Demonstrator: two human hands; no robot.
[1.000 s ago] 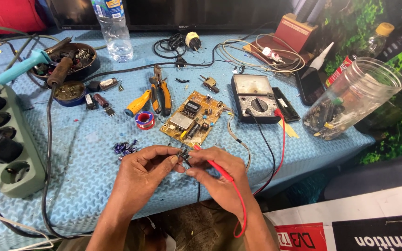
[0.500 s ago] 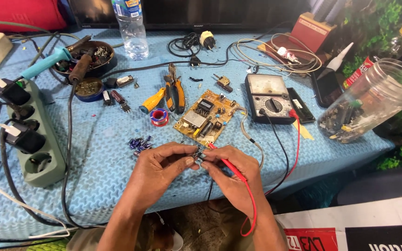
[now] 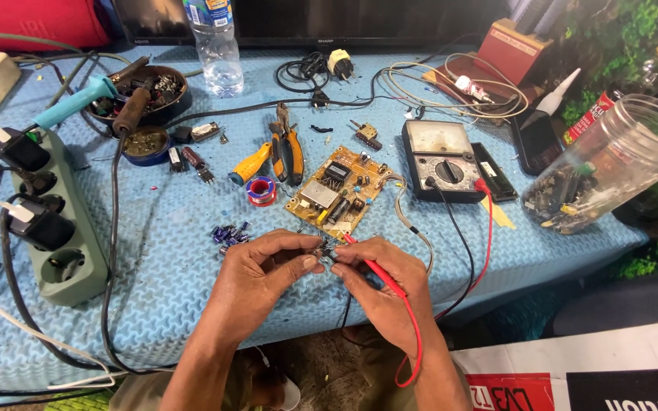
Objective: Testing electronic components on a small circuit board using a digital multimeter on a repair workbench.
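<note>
A small dark component (image 3: 327, 256) (too tiny to identify) sits pinched between the fingertips of the left hand (image 3: 264, 275), at the table's near edge (image 3: 154, 335). The right hand (image 3: 381, 283) grips a red probe (image 3: 371, 264) against it. Bare blue mat lies left; the circuit board (image 3: 340, 190) crowds just behind.

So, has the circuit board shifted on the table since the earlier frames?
No. The circuit board lies between the pliers and the multimeter as before; only the head camera moved.
</note>
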